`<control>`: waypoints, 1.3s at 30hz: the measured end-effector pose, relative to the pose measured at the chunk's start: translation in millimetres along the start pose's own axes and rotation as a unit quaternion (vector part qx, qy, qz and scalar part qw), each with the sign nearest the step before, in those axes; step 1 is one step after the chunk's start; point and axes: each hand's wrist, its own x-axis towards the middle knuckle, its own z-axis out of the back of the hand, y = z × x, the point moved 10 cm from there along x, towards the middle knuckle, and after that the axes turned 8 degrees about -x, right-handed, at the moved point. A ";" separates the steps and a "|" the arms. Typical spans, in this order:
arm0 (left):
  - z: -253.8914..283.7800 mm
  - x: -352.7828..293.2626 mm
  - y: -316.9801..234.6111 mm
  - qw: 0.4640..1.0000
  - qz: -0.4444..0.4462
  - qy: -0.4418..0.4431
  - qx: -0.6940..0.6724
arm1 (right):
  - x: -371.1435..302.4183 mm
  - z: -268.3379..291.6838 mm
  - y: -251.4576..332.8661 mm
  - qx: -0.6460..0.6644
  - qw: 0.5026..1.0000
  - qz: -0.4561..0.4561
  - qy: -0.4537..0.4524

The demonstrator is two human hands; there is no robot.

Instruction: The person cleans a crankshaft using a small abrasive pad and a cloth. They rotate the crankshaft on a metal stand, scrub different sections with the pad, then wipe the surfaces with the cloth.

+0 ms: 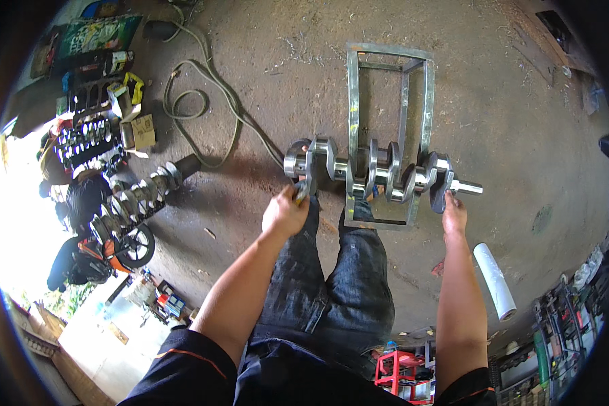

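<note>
A shiny steel crankshaft (pixel 380 173) lies crosswise in front of me over a metal frame (pixel 354 101) of welded square tube. Its narrow shaft end points right, and its wide round flange is at the left. My left hand (pixel 285 215) is closed around the lower edge of a web near the flange; a small yellow spot shows at its fingers, too small to name. At the other end, my right hand (pixel 455 218) grips the lower part of the last web, beside the narrow end. Parts of the fingers on both hands are hidden behind the metal.
A long hose (pixel 233 101) coils on the floor at the upper left. More crankshafts (pixel 139 197) stand or lie at the left, near a motorcycle (pixel 135 245). At the right lies a white roll (pixel 494 281), and a red stand (pixel 396 369) is close by my body.
</note>
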 end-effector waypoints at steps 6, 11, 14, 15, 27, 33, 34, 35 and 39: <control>20.2 5.8 52.0 0.998 0.021 -0.003 -0.058 | -31.6 -4.9 23.4 -0.084 0.995 -0.013 -0.051; 48.0 38.6 50.7 0.998 0.003 -0.003 -0.059 | -52.5 -15.6 47.8 -0.127 0.992 -0.011 -0.006; 41.0 40.4 56.2 0.997 -0.006 0.063 -0.038 | -52.9 -18.9 47.3 -0.139 0.990 -0.035 0.016; 35.5 39.6 59.8 0.996 -0.011 0.088 -0.033 | -50.9 -22.1 44.5 -0.136 0.989 -0.045 0.036; 51.1 202.7 116.8 0.999 -0.020 -0.045 -0.006 | -24.2 3.3 -10.3 -0.053 0.968 -0.202 0.141; 2.1 202.1 78.2 0.963 -0.034 0.044 -0.265 | 17.3 14.0 -31.7 0.243 0.945 -0.209 0.069; -20.7 191.0 67.0 0.911 -0.019 0.101 -0.398 | 24.2 6.4 -29.7 0.295 0.930 -0.204 0.086; -46.9 183.0 57.2 0.889 0.009 0.198 -0.414 | 31.0 -0.2 -29.3 0.340 0.914 -0.204 0.085; -73.6 172.6 50.2 0.772 0.071 0.183 -0.604 | 59.4 -24.8 -14.7 0.460 0.867 -0.152 0.120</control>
